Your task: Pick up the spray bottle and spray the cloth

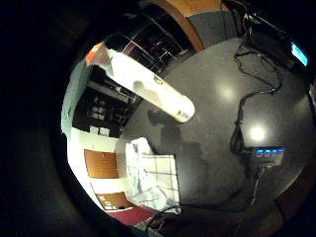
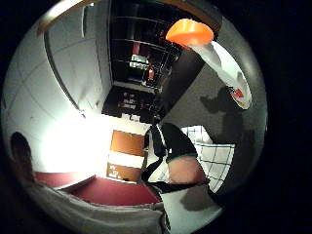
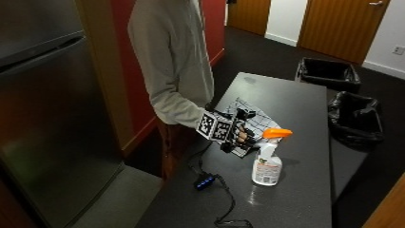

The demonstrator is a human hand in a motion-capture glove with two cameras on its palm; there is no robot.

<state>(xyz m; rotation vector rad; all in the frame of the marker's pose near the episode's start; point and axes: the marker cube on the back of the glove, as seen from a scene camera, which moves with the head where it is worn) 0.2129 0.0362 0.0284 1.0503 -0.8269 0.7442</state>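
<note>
Spray bottle (image 3: pixel 266 164) upright beside cloth's (image 3: pixel 258 121) edge.

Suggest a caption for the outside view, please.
Gloved right hand reaches toward upright spray bottle beside checked cloth.

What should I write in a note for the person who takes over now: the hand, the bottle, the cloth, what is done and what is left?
Right hand: above the table edge, beside the bottle, holding nothing; fingers loosely curled.
Bottle: upright on the table, orange trigger on top, not yet gripped.
Cloth: white with a dark grid, lies on the table behind the hand, apart from the bottle.
Done: nothing yet.
Left: grip the bottle, lift it, aim at the cloth and spray.
</note>
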